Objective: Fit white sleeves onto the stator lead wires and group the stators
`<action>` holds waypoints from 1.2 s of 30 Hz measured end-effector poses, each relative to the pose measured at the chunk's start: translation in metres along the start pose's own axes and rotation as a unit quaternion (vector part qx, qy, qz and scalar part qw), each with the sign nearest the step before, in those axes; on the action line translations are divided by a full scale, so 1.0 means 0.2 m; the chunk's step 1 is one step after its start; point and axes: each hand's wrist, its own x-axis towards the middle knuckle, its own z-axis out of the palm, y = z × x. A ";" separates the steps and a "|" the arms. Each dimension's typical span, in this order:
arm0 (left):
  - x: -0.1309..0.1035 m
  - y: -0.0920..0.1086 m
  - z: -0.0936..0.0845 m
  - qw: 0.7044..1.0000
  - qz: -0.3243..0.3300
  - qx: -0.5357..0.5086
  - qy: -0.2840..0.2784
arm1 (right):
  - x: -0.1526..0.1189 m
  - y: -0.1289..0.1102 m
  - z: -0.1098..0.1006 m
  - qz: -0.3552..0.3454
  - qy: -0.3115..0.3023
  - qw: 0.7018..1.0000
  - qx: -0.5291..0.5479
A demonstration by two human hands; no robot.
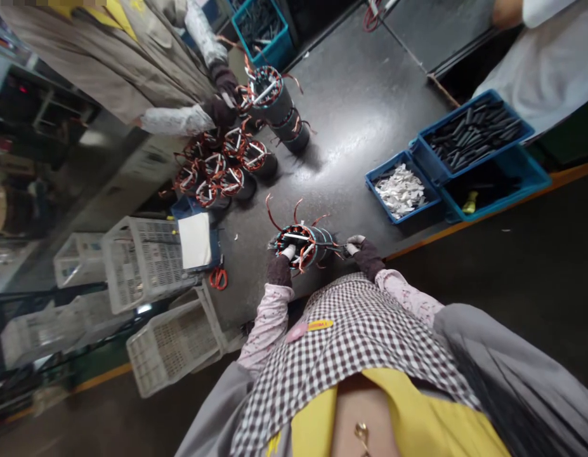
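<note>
A motor stator (322,236) lies on its side on the dark worktop in front of me, with copper wire ends and white sleeves sticking out around its open end. My left hand (283,261), in a dark glove with pale fingertips, grips the near rim, its fingers partly inside the bore. On the opposite side of the stator, my right hand (361,249) is closed, fingers pinched at a thin dark piece beside the stator's back end. What that piece is cannot be made out.
A co-worker's gloved hands (223,101) work at stacked stators (274,105) beside several standing stators (229,181). Blue bins hold white pieces (401,190) and black tubes (474,133). Red scissors (218,278) lie left near white crates (146,260). Another person stands at right.
</note>
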 end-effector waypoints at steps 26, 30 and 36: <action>0.02 -0.03 0.00 1.000 -0.018 -0.007 0.014 | 0.04 0.07 0.03 0.043 -0.061 0.997 0.034; 0.02 -0.02 0.01 0.999 -0.027 -0.015 0.024 | 0.10 0.04 -0.02 -0.056 -0.070 0.981 -0.174; 0.03 -0.01 -0.03 0.999 -0.023 0.015 -0.020 | 0.15 -0.06 0.10 -0.087 -0.190 0.902 -0.378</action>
